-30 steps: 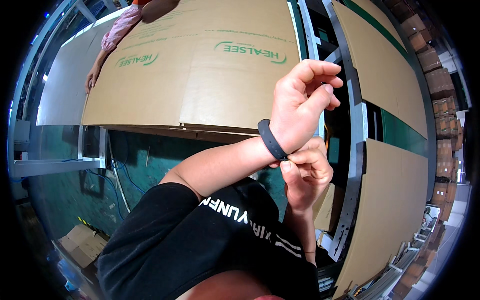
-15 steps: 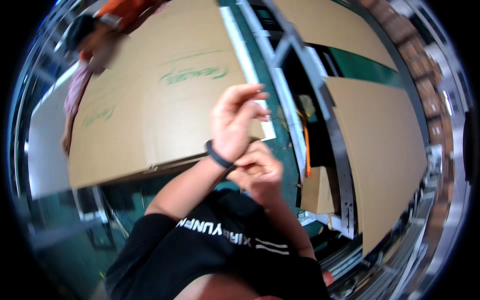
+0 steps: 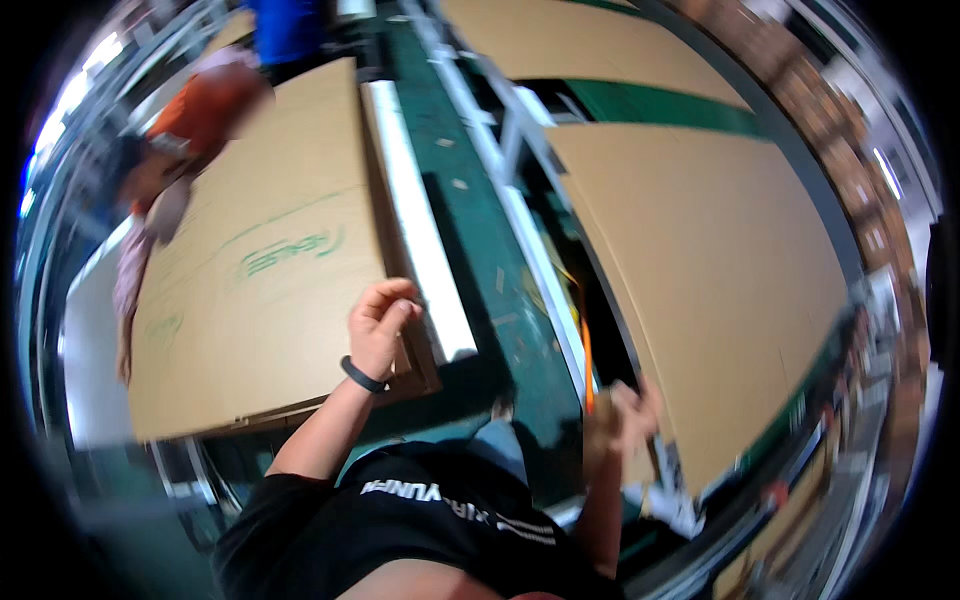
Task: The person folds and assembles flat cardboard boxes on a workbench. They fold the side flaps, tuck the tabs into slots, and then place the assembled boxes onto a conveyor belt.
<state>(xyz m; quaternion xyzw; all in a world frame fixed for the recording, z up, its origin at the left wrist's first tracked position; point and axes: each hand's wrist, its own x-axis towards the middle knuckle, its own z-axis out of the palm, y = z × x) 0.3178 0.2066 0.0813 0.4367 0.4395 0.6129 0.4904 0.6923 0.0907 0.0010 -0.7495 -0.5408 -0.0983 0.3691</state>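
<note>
My left hand (image 3: 380, 325), with a dark band (image 3: 362, 374) on its wrist, hovers over the near right corner of a big cardboard sheet (image 3: 290, 330). Its thumb and fingers are curled together; whatever they may hold is too small to make out. To the right, my right hand (image 3: 622, 420) is smeared by motion beside the near left edge of another cardboard sheet (image 3: 700, 260). Close to its fingers hangs a thin orange strip (image 3: 587, 350). Whether the right fingers grip anything does not show.
Across the left sheet a person in orange (image 3: 195, 115) leans over, one arm along its far left edge. Someone in blue (image 3: 285, 30) stands farther back. Between the two sheets lie a green floor (image 3: 470, 200) and a pale metal rail (image 3: 535, 240). Stacked cartons (image 3: 850, 170) line the right.
My hands, earlier together at the left wrist, have parted. The right has swung right toward the right-hand sheet. The view has turned, and a person in blue has come into sight.
</note>
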